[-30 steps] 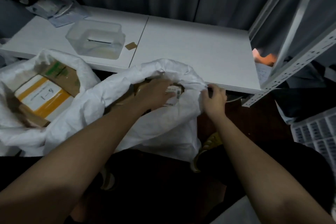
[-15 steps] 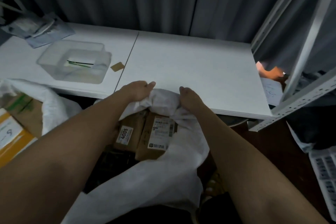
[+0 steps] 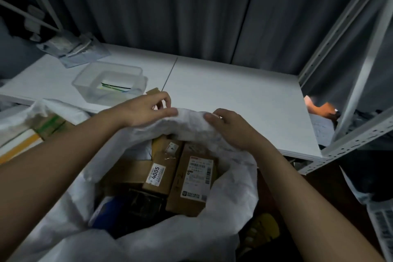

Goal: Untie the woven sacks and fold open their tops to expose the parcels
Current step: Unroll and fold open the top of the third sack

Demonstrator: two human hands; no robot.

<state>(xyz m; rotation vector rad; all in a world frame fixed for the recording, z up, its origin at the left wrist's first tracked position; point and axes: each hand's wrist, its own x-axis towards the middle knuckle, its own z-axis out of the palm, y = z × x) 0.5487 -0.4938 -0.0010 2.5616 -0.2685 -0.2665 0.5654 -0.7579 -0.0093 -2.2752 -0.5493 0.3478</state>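
White woven plastic forms the open sack (image 3: 187, 238) in the foreground, its far rim bunched up against the near edge of the white tabletop (image 3: 234, 95). Both hands hold that rim: the left hand (image 3: 144, 110) pinches the fabric between thumb and curled fingers, and the right hand (image 3: 229, 127) lies just beside it, fingers curled down over the fold. Inside the mouth stand brown cardboard parcels, one with a label reading 4005 (image 3: 157, 173) and a taller one with a printed shipping label (image 3: 196, 181). A second white sack (image 3: 27, 112) sits to the left, showing an orange-striped box (image 3: 19, 144). On the table rests a clear plastic tub (image 3: 110, 82). Grey metal shelving (image 3: 359, 134) stands at the right.
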